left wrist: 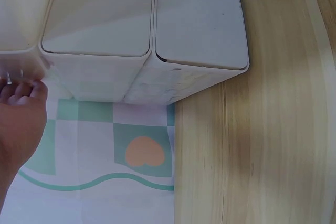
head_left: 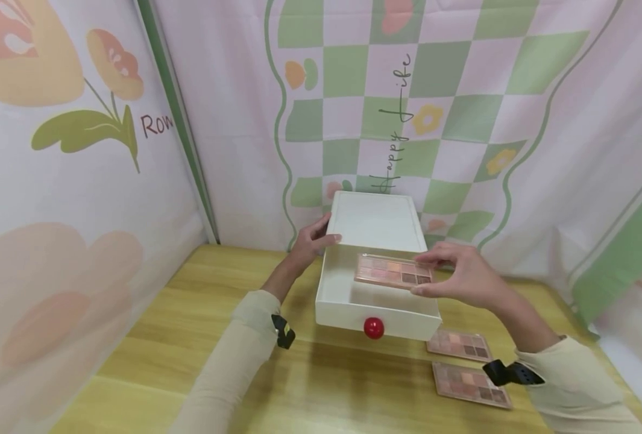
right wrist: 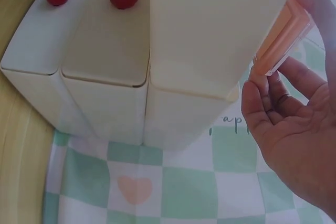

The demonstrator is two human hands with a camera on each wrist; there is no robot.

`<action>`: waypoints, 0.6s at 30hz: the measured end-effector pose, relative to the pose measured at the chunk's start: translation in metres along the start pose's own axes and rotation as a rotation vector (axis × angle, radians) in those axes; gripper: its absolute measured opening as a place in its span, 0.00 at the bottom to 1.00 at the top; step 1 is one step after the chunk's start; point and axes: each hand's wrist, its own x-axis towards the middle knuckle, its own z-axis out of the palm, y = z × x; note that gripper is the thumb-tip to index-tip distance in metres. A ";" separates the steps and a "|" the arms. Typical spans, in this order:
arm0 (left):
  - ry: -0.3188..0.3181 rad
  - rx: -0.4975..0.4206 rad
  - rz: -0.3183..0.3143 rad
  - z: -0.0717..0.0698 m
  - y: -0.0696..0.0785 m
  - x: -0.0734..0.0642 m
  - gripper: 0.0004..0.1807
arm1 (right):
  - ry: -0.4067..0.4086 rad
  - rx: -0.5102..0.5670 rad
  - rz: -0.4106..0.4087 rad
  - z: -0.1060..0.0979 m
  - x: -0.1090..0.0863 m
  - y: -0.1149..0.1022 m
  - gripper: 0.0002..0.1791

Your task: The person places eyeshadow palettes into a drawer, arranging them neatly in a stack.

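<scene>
A white drawer cabinet (head_left: 377, 220) stands at the back of the table, its top drawer (head_left: 339, 310) pulled far out. My right hand (head_left: 464, 277) pinches an eyeshadow palette (head_left: 386, 271) by its right end, between thumb and fingers. Pans facing up, the palette hangs over the drawer's opening. In the right wrist view, its pinkish edge (right wrist: 286, 38) shows beside the drawer wall. My left hand (head_left: 311, 244) grips the cabinet's upper left side, thumb over the top edge. The left wrist view shows these fingers (left wrist: 23, 90) bent against the side.
Two more eyeshadow palettes (head_left: 462, 345) lie on the wooden table (head_left: 190, 337), right of the drawer. A red round knob (head_left: 374, 328) sticks out from the drawer front. Two lower drawers (right wrist: 105, 51) are closed. A patterned curtain (head_left: 342, 120) hangs close behind the cabinet.
</scene>
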 end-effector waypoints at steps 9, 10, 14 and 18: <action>0.012 -0.005 -0.001 0.000 0.001 0.000 0.43 | -0.048 0.001 0.033 0.009 0.008 -0.007 0.28; 0.011 -0.005 -0.001 0.000 0.001 0.000 0.43 | -0.053 0.005 0.035 0.010 0.009 -0.008 0.28; 0.006 -0.007 0.004 0.001 0.000 0.001 0.43 | -0.060 0.021 0.027 0.015 0.010 -0.010 0.27; 0.008 -0.006 0.008 0.001 -0.001 0.000 0.43 | -0.061 0.026 0.016 0.018 0.012 -0.013 0.26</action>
